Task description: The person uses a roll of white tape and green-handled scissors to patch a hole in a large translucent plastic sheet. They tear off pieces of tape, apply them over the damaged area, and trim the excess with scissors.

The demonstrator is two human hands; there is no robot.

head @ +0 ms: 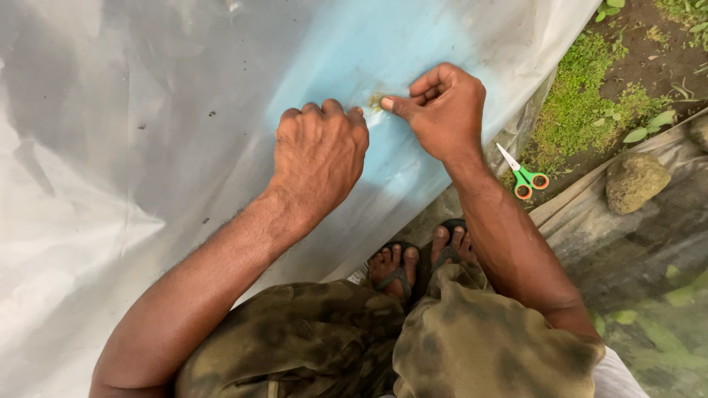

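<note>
Landmark: the brownish spot [376, 100] on the clear plastic sheet [147, 147], where a pale blue patch shows through the film.
Left hand [318, 151]: knuckles up, fingers curled and pressed flat on the sheet just left of the spot; it grips nothing that can be seen, it seems only to pin the film down.
Right hand [442, 110]: just right of the spot, fingers folded into a loose fist, thumb stretched out with its tip touching the spot's edge; whether a scrap is pinched under the thumb cannot be told.
Plastic sheet: stretched slanting in front of the person, reaching from the spot far to the left and down towards the knees.
Scissors [525, 177]: green and orange handles, lying on the ground well to the right of the spot and below it, untouched.
Stone [636, 180]: further right than the scissors, resting on the edge of another plastic strip.
Step in hand: by my reading, rubbing or pressing at the spot while the film is held taut.
Next move calls for: steady pressure from the left hand and a small, careful thumb stroke, since thin film may stretch or tear.
</note>
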